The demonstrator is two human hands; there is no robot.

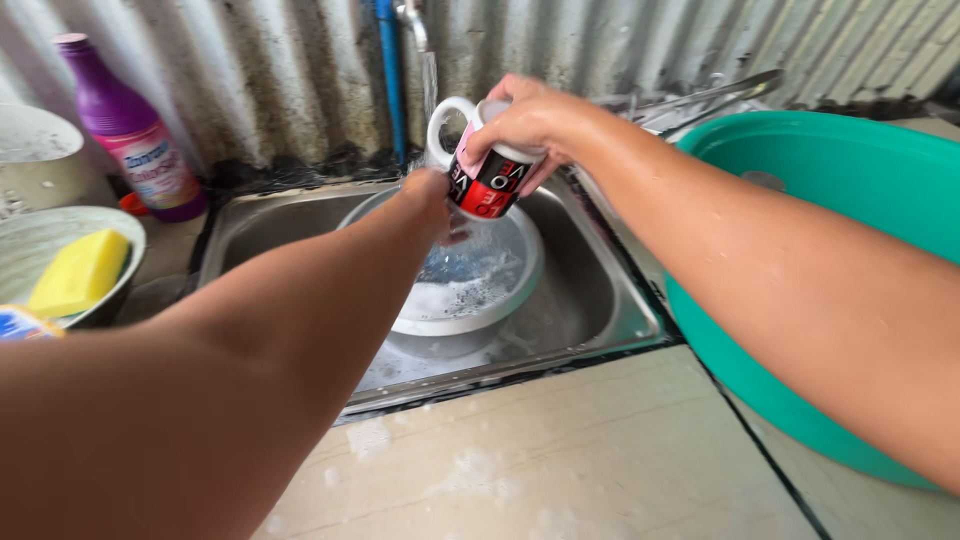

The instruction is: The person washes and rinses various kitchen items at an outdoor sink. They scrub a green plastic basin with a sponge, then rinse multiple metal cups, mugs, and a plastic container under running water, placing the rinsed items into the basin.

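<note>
The right hand point(530, 125) is wrapped around a white ceramic mug point(487, 165) from above, fingers closed over its body, and holds it tilted over the steel sink point(590, 290), just under a thin stream of water point(430, 85) that falls from a tap point(412, 20). The mug has a looped white handle pointing up and to the left, and a glossy print in red, black and pink; its mouth faces down and left and cannot be seen. The left hand point(432, 200) reaches in from below and meets the mug's lower edge; its fingers are hidden behind the wrist and the mug, so I cannot tell whether they are closed or loose.

Directly beneath the mug sits a round white basin point(510, 290) with soapy, foaming water, resting inside the sink. The sink's metal is dull and wet, with suds along its front rim. The pale tiled worktop point(560, 440) in front carries patches of foam. At the right stands a large smooth green plastic tub point(800, 200), cut off by the picture's edge. At the left, a purple plastic bottle point(130, 125) stands against the corrugated metal wall point(260, 70), and a yellow sponge point(80, 272) lies in a pale bowl point(30, 240), only partly in view. A blue pipe point(390, 70) runs down the wall.
</note>
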